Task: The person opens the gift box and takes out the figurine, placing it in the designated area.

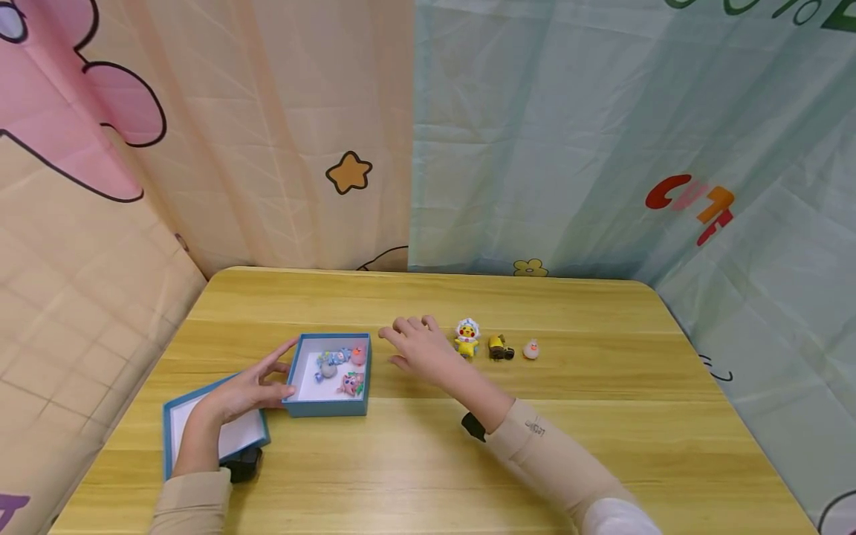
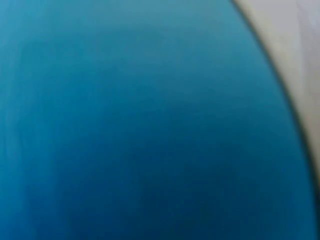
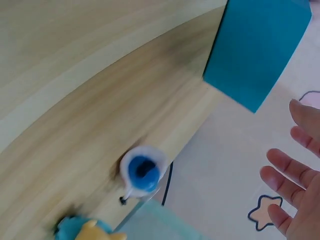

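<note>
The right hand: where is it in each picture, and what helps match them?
Head: near the middle, the right hand, just right of the open blue box.
Left wrist: not in it; a blurred blue surface fills most of it.
Right wrist: the right hand along the right edge.
Shared landmark: the orange star, in head and right wrist views only.

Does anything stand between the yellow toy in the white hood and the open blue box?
Only the right hand, between the yellow toy and the blue box in the head view. Nothing else visible stands between them.
</note>
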A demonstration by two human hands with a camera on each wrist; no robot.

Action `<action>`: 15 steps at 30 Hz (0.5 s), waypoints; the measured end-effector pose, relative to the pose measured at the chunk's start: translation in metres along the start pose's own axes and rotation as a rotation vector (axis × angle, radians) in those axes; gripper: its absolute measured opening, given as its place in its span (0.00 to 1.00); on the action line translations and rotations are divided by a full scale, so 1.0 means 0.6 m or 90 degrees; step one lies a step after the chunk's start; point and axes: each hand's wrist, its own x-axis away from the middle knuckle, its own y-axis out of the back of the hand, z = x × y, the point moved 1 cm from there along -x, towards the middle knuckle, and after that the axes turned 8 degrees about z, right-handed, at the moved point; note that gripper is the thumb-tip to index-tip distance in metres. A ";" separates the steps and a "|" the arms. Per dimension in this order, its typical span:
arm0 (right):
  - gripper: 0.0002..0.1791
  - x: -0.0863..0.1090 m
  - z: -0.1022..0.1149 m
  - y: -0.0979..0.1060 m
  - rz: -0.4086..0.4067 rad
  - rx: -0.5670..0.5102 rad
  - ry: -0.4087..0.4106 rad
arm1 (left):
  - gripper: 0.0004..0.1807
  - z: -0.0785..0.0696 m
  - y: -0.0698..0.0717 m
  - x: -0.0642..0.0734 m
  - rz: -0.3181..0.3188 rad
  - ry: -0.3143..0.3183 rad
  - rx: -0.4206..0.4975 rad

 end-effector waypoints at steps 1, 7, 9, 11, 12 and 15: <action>0.22 -0.004 0.005 0.001 0.003 0.000 0.005 | 0.49 0.000 0.000 0.000 0.000 0.000 0.001; 0.22 -0.028 0.035 0.003 0.023 -0.023 0.041 | 0.49 -0.001 0.000 0.000 -0.001 0.000 -0.002; 0.22 -0.034 0.043 0.002 0.030 -0.028 0.052 | 0.49 0.000 0.000 -0.001 -0.001 0.000 -0.005; 0.22 -0.041 0.051 0.000 0.038 -0.032 0.062 | 0.49 0.000 0.001 -0.002 0.001 0.000 -0.004; 0.22 -0.045 0.055 0.000 0.048 -0.033 0.065 | 0.48 0.001 0.001 -0.002 0.002 0.000 -0.003; 0.24 -0.056 0.066 0.000 0.069 -0.031 0.076 | 0.48 0.001 0.001 -0.002 0.003 0.002 0.000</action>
